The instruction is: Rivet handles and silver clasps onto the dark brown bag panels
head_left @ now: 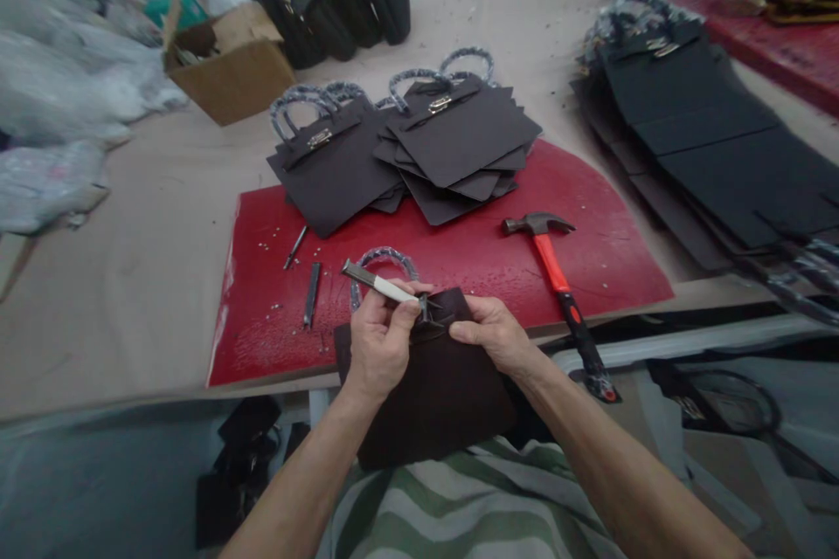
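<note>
Dark bag panel (pixel 436 402) is lying half over the near edge of the red mat (pixel 472 271). Its lower part is hanging toward the person's striped shirt (pixel 459 507), and its plastic-wrapped handle (pixel 384 258) is arching away on the far side. Left hand (pixel 378 345) is curling tightly round a slim white-handled tool (pixel 380 284), which is angling down so that its tip is meeting the panel's top strap. Right hand (pixel 493 334) is pinching that same top edge between thumb and fingers, seemingly bracing the leather against the tool.

A hammer (pixel 557 275) is lying just right of the hands, handle toward the person, apparently kept within easy reach. Two dark punches (pixel 310 294) are resting to the left among tiny scattered metal bits. Farther off, stacks of like panels (pixel 452 140) are overlapping at the mat's far edge, another pile (pixel 708 140) is spreading out at the right, and a cardboard box (pixel 229 65) is sitting far left.

Fingers and dark leather are hiding the tool's working end, so its kind is hard to tell.
</note>
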`<state>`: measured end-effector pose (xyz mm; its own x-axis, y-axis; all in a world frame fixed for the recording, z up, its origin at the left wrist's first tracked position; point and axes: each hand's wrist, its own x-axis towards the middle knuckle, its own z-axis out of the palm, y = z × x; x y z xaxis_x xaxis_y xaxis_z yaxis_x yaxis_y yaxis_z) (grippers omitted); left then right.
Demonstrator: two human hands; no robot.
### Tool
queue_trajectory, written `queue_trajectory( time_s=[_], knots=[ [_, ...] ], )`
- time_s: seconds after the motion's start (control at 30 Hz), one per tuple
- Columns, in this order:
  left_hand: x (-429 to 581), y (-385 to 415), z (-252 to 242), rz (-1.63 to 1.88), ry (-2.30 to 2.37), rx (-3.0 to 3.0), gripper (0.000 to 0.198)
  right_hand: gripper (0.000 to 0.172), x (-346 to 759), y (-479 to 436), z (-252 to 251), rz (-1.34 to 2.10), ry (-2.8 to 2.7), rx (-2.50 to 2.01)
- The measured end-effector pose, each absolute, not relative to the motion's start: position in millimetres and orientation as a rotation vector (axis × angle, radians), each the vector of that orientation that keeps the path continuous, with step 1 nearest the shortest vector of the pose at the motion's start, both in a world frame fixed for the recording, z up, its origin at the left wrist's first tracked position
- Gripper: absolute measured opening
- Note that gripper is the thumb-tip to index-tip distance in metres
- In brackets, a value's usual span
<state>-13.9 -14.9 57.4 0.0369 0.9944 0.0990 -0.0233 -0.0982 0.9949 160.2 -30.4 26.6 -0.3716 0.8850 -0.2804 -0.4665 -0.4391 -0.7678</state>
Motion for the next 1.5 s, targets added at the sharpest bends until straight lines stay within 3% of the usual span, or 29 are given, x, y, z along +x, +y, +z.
queue_trajectory(
  time_s=[0.2, 0.43, 0.63, 0.83, 1.13, 1.5],
  knots=[
    [-12.4, -6.6, 46.2, 1.261, 1.179, 1.259, 0.024, 0.052, 158.3, -38.7, 43.6, 1.976, -0.64, -1.019],
    [-9.2, -6.6, 35.7, 1.24, 1.133, 1.239, 0.022, 0.036, 154.4, -47.9, 39.8, 2.046, -0.403, -1.187],
    [-10.5, -4.6, 31.8, 1.215, 1.137, 1.26, 0.021, 0.046, 155.7, -63.3, 49.5, 2.054, -0.382, -1.133],
    [-9.2, -5.4, 27.9, 1.205, 1.135, 1.272, 0.02, 0.035, 153.2, -66.4, 44.9, 2.019, -0.336, -1.187],
    [-12.1, 1.2, 49.1, 1.2, 1.125, 1.284, 0.025, 0.033, 154.1, -55.8, 30.2, 2.009, -0.524, -1.027],
    [-14.6, -9.5, 37.2, 1.3, 1.057, 1.302, 0.021, 0.031, 155.3, -49.7, 31.5, 2.0, -0.463, -1.106]
  ],
)
